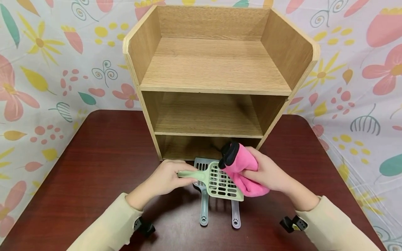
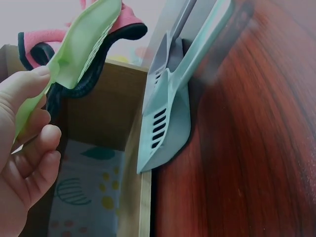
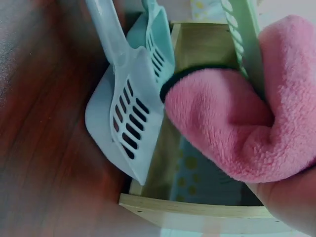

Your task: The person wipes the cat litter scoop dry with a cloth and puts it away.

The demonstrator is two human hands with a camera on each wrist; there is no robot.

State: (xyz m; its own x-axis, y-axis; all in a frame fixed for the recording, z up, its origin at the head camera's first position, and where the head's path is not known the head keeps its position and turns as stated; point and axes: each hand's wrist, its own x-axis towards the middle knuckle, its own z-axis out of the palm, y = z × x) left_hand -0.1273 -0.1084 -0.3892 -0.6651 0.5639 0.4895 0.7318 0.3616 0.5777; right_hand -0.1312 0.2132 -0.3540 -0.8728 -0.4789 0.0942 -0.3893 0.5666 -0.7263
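1. The left hand point(image 1: 166, 178) pinches the light-green slotted scoop point(image 1: 203, 177) by its handle, holding it above the dark-red table point(image 1: 110, 157).
2. The right hand point(image 1: 268, 172) grips a bunched pink cloth point(image 1: 243, 165) — black-edged — at the right side of that scoop's pan.
3. Below, a blue-green scoop point(image 1: 204, 205) and a grey scoop point(image 1: 235, 213) lie side by side, handles toward the person.
4. Their pans sit at the front of the wooden shelf unit point(image 1: 213, 64).
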